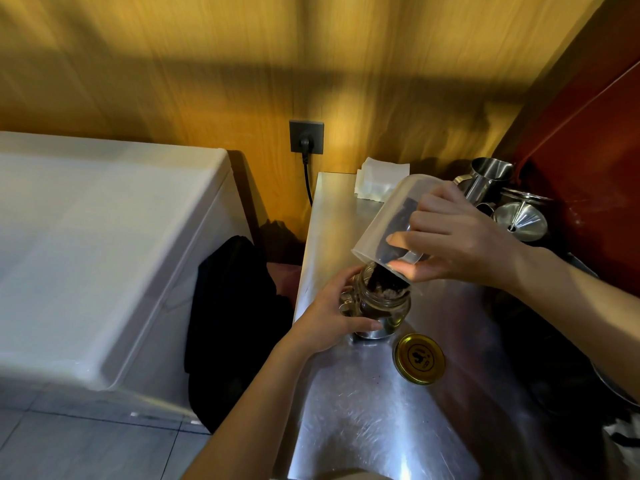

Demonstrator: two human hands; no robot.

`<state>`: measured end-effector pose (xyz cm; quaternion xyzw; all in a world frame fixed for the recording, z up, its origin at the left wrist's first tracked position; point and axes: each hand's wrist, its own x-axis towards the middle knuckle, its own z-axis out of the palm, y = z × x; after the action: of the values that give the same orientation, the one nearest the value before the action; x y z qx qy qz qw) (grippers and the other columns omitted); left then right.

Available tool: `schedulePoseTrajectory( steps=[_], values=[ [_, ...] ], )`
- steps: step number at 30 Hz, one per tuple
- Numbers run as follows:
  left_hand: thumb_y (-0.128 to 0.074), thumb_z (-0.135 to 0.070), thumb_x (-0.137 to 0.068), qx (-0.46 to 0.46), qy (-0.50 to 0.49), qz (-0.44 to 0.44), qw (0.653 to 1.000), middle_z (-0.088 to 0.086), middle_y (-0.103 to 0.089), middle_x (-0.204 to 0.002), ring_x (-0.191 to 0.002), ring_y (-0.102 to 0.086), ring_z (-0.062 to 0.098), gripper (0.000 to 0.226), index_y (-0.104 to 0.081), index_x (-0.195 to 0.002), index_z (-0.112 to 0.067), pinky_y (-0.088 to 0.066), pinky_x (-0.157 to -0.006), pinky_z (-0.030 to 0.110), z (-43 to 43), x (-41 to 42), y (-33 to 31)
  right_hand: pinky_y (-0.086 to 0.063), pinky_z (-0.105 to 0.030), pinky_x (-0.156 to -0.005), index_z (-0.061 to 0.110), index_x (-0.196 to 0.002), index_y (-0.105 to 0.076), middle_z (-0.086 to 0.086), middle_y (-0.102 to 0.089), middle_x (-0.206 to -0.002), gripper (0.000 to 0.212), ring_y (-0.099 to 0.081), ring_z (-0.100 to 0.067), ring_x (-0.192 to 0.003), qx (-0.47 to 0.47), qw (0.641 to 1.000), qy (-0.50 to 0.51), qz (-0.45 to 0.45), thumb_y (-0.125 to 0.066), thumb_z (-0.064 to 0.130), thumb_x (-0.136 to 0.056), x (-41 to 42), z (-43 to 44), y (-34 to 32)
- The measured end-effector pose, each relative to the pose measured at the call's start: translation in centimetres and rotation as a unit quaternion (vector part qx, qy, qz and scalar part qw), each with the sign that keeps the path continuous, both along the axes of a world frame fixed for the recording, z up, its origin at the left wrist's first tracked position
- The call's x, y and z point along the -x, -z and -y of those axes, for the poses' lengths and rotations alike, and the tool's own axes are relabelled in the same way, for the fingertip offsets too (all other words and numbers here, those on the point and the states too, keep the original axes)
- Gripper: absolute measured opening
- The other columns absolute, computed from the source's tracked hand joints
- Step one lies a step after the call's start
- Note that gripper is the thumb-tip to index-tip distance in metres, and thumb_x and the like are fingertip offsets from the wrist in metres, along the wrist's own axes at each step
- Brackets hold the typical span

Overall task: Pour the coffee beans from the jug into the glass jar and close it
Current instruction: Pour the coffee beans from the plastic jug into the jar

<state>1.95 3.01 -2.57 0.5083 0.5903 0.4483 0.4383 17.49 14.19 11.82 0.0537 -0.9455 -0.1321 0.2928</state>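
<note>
The jug (391, 220) was held tipped steeply, rim down, directly over the mouth of the glass jar (375, 308); its long axis ran from upper right down to lower left, into the jar. The right hand (453, 240) was wrapped around the jug's handle side, fingers closed on it. The left hand (332, 317) was curled around the jar's left side, steadying it upright on the steel counter (363, 410). Coffee beans (379, 280) were seen streaming into the jar neck; some remained inside the jug. The gold lid (419, 358) lay flat just beside the jar, to its near right, closer to the right hand but reachable by either. Metal pitchers and a funnel (519, 220) stood well apart at back right, nothing blocking the lid.
</note>
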Motion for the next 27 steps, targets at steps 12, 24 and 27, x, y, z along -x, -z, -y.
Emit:
schedulePoseTrajectory(
  steps=[12, 24, 27],
  values=[
    [-0.087, -0.034, -0.058, 0.004, -0.009, -0.008, 1.000, -0.024, -0.053, -0.121, -0.118, -0.049, 0.001, 0.080, -0.037, -0.106, -0.075, -0.039, -0.091, 0.015, -0.07, 0.11, 0.39, -0.041, -0.039, -0.071, 0.002, -0.074, -0.069, -0.009, -0.059, -0.061, 0.036, -0.052, -0.025, -0.059, -0.019, 1.000, -0.016, 0.013, -0.051, 0.027, -0.093, -0.09, 0.33, -0.30],
    [-0.087, -0.030, -0.063, 0.017, -0.011, -0.023, 1.000, -0.029, -0.050, -0.117, -0.113, -0.047, -0.010, 0.081, -0.034, -0.103, -0.077, -0.035, -0.085, 0.006, 0.00, 0.20, 0.30, -0.038, -0.037, -0.071, 0.002, -0.074, -0.069, -0.009, -0.059, -0.062, 0.031, -0.041, -0.020, -0.068, -0.024, 1.000, -0.015, 0.006, -0.055, 0.025, -0.091, -0.37, 0.26, 0.01],
    [-0.087, -0.029, -0.063, 0.018, -0.012, -0.022, 1.000, -0.022, -0.051, -0.122, -0.116, -0.048, 0.002, 0.080, -0.035, -0.103, -0.075, -0.036, -0.090, 0.014, -0.03, 0.11, 0.25, -0.040, -0.038, -0.070, 0.003, -0.074, -0.069, -0.008, -0.060, -0.064, 0.028, -0.042, -0.020, -0.070, -0.049, 0.998, -0.024, 0.009, -0.058, 0.025, -0.090, -0.40, 0.53, 0.04]
  ],
)
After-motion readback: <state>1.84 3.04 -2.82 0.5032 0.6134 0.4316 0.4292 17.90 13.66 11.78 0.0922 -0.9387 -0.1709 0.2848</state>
